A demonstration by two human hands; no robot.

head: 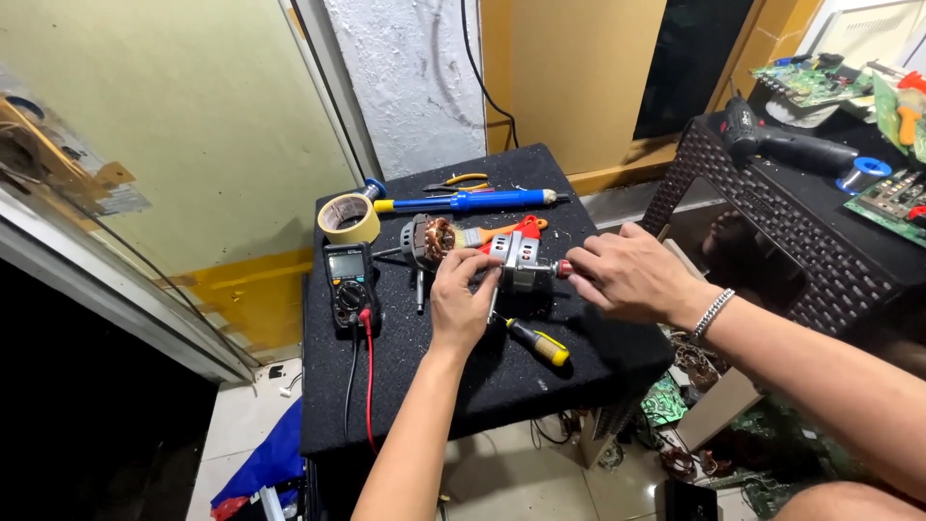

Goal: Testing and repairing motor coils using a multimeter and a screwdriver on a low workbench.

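Note:
A small electric motor [517,259] with a silver housing lies in the middle of a black table [444,386]. My left hand [461,299] pinches its left end with thumb and fingers. My right hand [627,275], a bracelet on its wrist, grips the shaft end on the right, where a red tip shows. A second motor part with copper windings [429,238] rests just left of it. A yellow-and-black screwdriver [536,342] lies below my hands.
A multimeter [348,280] with red and black leads, a tape roll [348,218], a blue desoldering pump [473,201], pliers [458,181] and a brush lie on the table. A wicker stand [772,232] at right holds a drill, circuit boards and solder.

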